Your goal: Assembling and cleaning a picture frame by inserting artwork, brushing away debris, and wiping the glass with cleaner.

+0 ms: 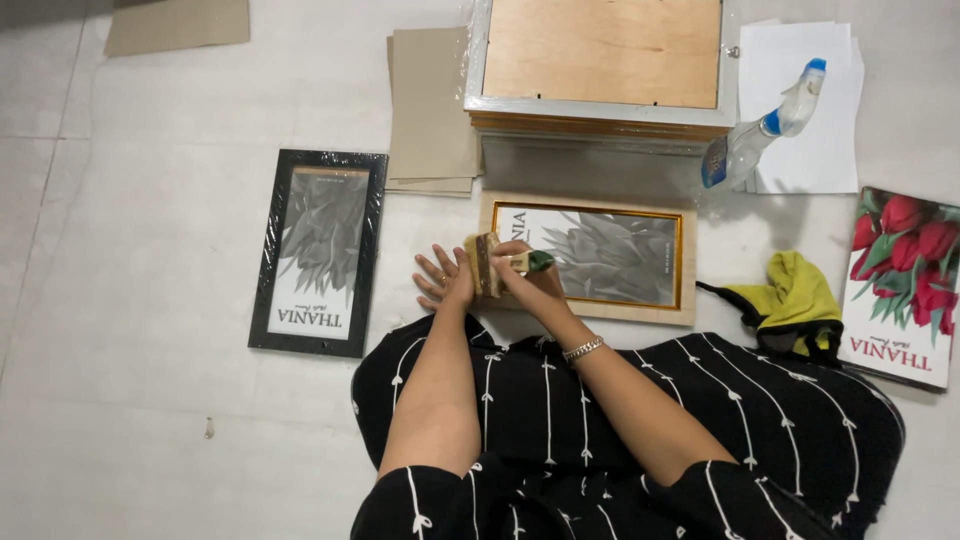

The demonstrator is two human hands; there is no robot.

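Note:
A light wooden picture frame (pixel 590 300) with a gold inner border and a grey leaf print lies flat on the floor in front of me. My left hand (pixel 440 278) rests spread on the floor at the frame's left edge, its fingers apart. My right hand (pixel 520 265) grips a brown roll of tape (pixel 485 262) with a green-handled tool (pixel 538 261) over the frame's left end. A bracelet sits on my right wrist.
A black frame (pixel 320 250) wrapped in plastic lies to the left. A stack of frames (pixel 600 70) stands behind, beside cardboard sheets (pixel 430 105). A spray bottle (pixel 765 125) lies on white paper, with a yellow cloth (pixel 795 295) and a tulip print (pixel 900 285) at the right.

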